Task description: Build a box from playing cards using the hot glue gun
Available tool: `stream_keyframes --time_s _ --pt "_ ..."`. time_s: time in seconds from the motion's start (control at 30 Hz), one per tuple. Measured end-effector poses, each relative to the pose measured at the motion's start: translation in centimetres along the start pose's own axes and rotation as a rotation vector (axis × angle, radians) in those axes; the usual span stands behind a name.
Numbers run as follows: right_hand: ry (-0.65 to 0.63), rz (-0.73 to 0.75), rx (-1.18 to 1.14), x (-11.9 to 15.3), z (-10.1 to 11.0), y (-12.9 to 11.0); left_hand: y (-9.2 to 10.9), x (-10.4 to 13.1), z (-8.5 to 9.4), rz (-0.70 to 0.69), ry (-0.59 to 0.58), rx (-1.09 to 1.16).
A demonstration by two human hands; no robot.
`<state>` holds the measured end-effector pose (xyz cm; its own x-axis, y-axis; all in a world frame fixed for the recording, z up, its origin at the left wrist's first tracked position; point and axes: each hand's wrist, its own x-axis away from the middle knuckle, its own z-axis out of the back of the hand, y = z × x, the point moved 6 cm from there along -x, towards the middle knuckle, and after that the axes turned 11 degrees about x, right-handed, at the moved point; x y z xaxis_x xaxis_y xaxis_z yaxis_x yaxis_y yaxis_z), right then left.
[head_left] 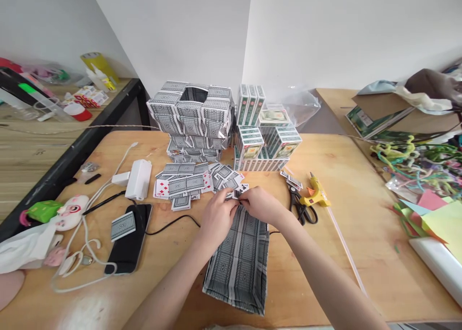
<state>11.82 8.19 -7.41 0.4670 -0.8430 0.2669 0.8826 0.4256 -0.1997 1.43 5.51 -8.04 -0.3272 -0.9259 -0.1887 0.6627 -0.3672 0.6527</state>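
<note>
A long, shallow open tray built from grey-backed playing cards (234, 267) lies on the table in front of me. At its far end my left hand (218, 212) and my right hand (260, 204) meet, fingertips pinched together. Between them shows a small bit of grey-patterned playing card (237, 193); most of it is hidden by the fingers. Just beyond the hands spread loose playing cards (186, 184), some face up. Behind these stands a larger stacked structure of the same cards (191, 113).
Boxed card decks (267, 142) are stacked at the back. To the right lie black scissors (301, 207), a yellow glue gun (319, 192) and a clear glue stick (346, 248). A phone (142, 233), white charger (139, 178) and cables are at left. A black cord runs across the table.
</note>
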Motion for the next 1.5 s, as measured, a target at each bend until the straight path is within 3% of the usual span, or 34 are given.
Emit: stream_keyframes --time_s 0.43,0.63,0.77,0.87,1.1,1.23,1.37,1.5 --pt "-0.045 -0.024 0.083 0.0 -0.5 -0.7 0.0 -0.3 -0.2 -0.004 -0.001 0.080" --pt "-0.044 -0.013 0.024 -0.2 -0.7 0.2 -0.4 -0.1 -0.2 0.027 0.000 0.061" --pt "0.036 -0.003 -0.164 0.0 -0.8 1.2 -0.4 -0.1 -0.2 0.065 0.026 0.096" --pt "0.082 -0.002 -0.286 0.1 -1.0 1.7 -0.2 -0.2 -0.6 0.054 -0.027 0.144" --pt "0.090 -0.022 -0.379 0.4 -1.2 1.9 -0.1 -0.8 -0.8 0.038 -0.078 0.104" --pt "0.178 -0.061 -0.496 1.2 -0.5 2.3 -0.2 -0.7 -0.8 0.060 -0.083 0.117" --pt "0.288 -0.114 -0.538 2.3 0.4 2.7 -0.8 -0.4 -0.2 0.116 -0.044 0.155" --pt "0.280 -0.141 -0.466 2.7 0.7 2.6 -0.9 -0.4 1.1 0.123 0.044 0.236"
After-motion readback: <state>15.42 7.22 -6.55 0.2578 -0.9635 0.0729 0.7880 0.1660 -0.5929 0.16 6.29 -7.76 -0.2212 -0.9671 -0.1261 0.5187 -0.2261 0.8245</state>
